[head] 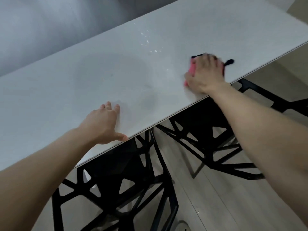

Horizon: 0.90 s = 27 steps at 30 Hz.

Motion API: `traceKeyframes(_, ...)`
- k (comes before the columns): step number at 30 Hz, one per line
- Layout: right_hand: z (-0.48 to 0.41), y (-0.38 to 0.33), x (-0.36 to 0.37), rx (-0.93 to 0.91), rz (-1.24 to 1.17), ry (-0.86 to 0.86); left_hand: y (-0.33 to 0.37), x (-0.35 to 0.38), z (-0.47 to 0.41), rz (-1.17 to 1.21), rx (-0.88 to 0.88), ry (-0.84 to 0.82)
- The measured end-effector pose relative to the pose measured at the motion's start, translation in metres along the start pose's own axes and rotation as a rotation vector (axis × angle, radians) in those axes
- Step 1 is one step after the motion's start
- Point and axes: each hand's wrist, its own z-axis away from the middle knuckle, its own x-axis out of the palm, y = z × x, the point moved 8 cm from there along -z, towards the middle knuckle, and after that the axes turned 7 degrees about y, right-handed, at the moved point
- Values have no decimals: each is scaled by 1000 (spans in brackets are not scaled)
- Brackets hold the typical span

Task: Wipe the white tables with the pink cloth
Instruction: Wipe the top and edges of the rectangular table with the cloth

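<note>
Right grip (pixel 206 72) is palm-down on the pink cloth (pixel 193 67), fingers spread flat over it and pressing rather than wrapped round it. It is motion-blurred, so finger detail is soft. The cloth is mostly hidden under the hand. A pink strip shows along the thumb side, and black tabs (pixel 229 61) stick out past the fingertips; I can't tell if they are trim or something separate. The cloth's long axis looks to run from the near edge toward the far edge, in line with the forearm. It sits on the worktop (pixel 83 80) just inside the near edge, toward the right end. Key relation: the water droplets (pixel 150 42) lie left of the cloth and toward the far edge, well apart from it. My read is that the next stroke goes diagonally out and left, and the right grip is clearly the nearer one. The right arm is reached well out, with the wrist crossing the near edge. Left grip (pixel 103 124) holds nothing: palm flat on the worktop at the near edge, thumb at the lip, probably bracing. Two black lattice chairs (pixel 125 164) are tucked under the near edge.
</note>
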Motion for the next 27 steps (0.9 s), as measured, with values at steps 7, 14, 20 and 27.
traceKeyframes(7,94,-121,19,-439,-119,-55,0,2,-1,3,-1,-12)
traceKeyframes(14,11,-48,4,-273,-97,38,-1,4,-2,2,10,-8)
traceKeyframes(20,48,-112,8,-280,-124,55,-1,-2,0,-19,15,34)
traceKeyframes(27,58,-104,14,-592,-121,-111,-1,-34,-6,54,-9,122)
